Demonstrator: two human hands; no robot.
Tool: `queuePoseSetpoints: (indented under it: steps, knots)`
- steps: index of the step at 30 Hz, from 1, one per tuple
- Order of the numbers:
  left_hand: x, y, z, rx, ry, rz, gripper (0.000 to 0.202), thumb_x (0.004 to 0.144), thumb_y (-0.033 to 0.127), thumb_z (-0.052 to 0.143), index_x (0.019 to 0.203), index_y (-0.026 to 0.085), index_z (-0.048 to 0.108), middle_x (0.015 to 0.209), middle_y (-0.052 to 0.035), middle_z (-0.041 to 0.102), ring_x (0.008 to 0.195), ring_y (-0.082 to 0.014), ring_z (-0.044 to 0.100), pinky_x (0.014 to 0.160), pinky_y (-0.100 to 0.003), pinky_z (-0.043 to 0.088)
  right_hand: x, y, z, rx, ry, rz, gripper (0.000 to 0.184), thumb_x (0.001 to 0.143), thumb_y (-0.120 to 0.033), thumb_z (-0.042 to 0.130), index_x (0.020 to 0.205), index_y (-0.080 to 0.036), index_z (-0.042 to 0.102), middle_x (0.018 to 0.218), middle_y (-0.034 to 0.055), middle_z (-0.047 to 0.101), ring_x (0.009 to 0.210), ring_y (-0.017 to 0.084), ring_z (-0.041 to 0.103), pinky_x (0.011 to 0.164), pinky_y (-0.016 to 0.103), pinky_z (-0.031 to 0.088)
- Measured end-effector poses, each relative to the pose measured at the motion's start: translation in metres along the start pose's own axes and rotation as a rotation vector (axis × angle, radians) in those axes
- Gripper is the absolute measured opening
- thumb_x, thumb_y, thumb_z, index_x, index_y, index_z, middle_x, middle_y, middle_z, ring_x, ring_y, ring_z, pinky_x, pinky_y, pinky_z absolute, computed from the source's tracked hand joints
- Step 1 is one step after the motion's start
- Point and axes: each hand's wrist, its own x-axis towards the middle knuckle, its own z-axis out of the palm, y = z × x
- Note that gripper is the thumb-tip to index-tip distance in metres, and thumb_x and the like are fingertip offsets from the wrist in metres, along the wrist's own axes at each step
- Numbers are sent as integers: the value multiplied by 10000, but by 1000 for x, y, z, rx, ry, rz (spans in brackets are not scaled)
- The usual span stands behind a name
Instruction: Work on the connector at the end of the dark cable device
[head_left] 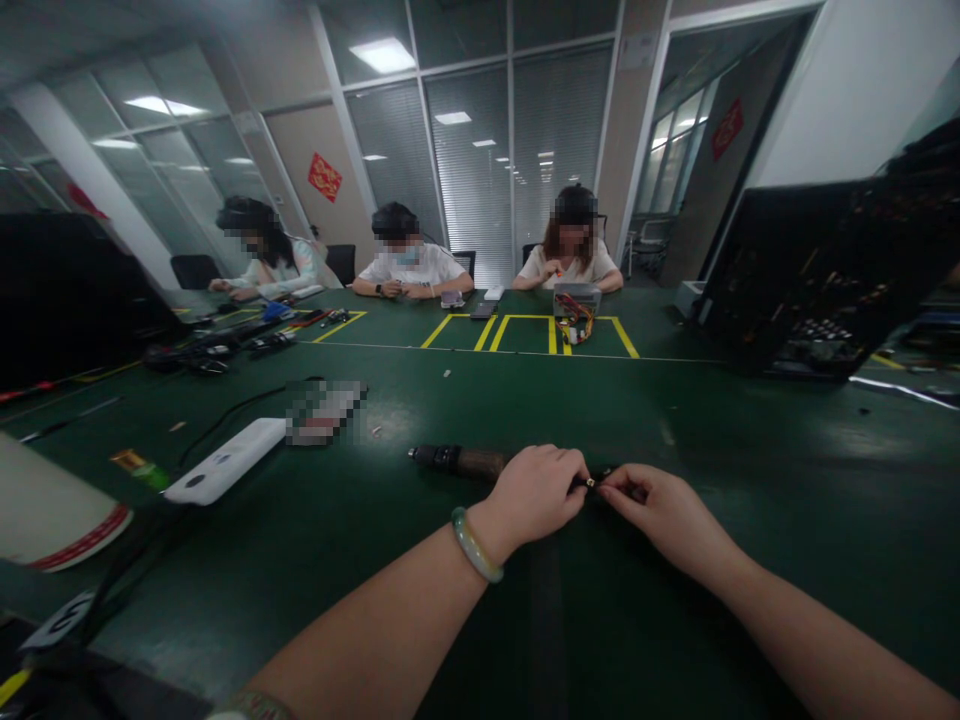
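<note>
My left hand (536, 492), with a jade bangle on the wrist, is closed round the front end of a dark screwdriver-like tool (465, 461) that lies on the green table (465, 560). My right hand (660, 510) is closed in a pinch right at the tool's tip, where a tiny bright part (591, 483) shows between the fingertips of both hands. The tool's handle sticks out to the left of my left hand.
A white device (225, 460) with a black cable lies to the left, a blurred card (324, 410) beyond it. A black open computer case (825, 280) stands at the right. Three people sit at the far side, one beside a power supply with coloured wires (574, 305).
</note>
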Motion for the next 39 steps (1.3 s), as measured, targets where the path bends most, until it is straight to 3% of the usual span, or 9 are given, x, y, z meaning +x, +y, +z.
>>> queuePoseSetpoints:
  steps: [18,25,39]
  knots:
    - [1,1,2,6,13,22,109,905,283,553,969,195,559,916,-27,627,899,-208,581,823,-357,443,1,-4,1,-31,15,8,179,865,-361,575,841,-238,703,836,3,715,735,190,643,644,280,450]
    - [1,2,-1,7,4,12,142,956,296,472,957,191,568,897,-28,629,887,-198,585,812,-350,445,0,-2,0,-43,11,4,156,872,-356,580,865,-260,702,851,-12,719,729,185,646,635,278,456]
    - [1,3,-2,9,13,8,95,928,284,521,942,201,564,893,-12,621,866,-191,578,789,-339,442,2,2,2,-40,1,10,148,880,-355,579,890,-262,694,852,-12,713,717,179,649,607,265,456]
